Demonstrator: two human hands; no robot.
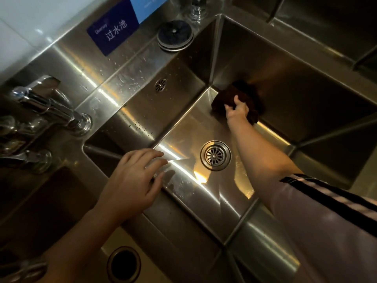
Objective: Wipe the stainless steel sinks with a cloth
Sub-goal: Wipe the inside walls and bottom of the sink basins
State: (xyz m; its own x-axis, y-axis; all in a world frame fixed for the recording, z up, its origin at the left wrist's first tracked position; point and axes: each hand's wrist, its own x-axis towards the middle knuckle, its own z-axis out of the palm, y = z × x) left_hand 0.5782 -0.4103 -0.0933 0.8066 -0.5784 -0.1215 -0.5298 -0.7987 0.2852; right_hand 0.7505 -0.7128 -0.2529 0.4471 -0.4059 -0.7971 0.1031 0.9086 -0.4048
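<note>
Right hand [237,111] grip: clenched round a dark brown cloth [238,99], pressed into the far corner of the stainless steel sink [183,129]. Left hand [132,178] grip: released, fingers spread flat on the sink's near-left rim. Drain strainer [215,155] lies between both arms.

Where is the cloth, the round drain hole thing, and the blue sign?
cloth [223,97]: head view, on its dark folds left of the right hand.
drain strainer [215,155]: head view, on its slotted centre.
blue sign [113,32]: head view, on the white characters.
</note>
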